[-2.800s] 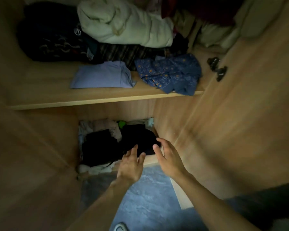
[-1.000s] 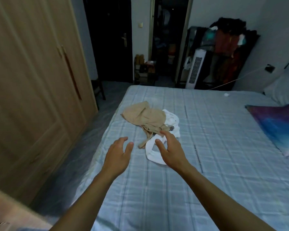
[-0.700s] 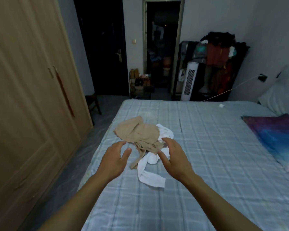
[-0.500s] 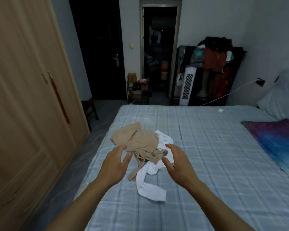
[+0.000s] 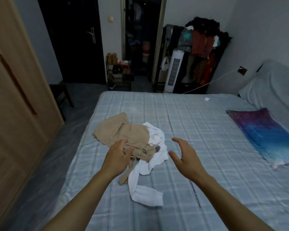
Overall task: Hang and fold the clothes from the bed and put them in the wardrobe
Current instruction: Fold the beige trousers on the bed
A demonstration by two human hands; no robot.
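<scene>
A crumpled beige garment (image 5: pixel 122 132) lies on the bed (image 5: pixel 198 139), partly on top of a white garment (image 5: pixel 145 177) whose sleeve trails toward me. My left hand (image 5: pixel 118 157) hovers over the beige garment's near edge with its fingers spread, holding nothing. Just right of the pile, above the bare sheet, my right hand (image 5: pixel 182 157) is spread wide and empty. The wooden wardrobe (image 5: pixel 15 105) stands along the left with its doors closed.
A purple and blue pillow (image 5: pixel 264 135) lies at the bed's right, a pale covered headboard or cushion (image 5: pixel 274 87) behind it. Beyond the bed stand a white tower fan (image 5: pixel 173 70), a loaded clothes rack (image 5: pixel 203 47), a small shelf (image 5: pixel 118 72) and a dark chair (image 5: pixel 60 95).
I turned from the wardrobe shelves to the bed. Since then both hands have moved forward to the pile; the left now sits over the beige garment and the right has spread to the pile's right.
</scene>
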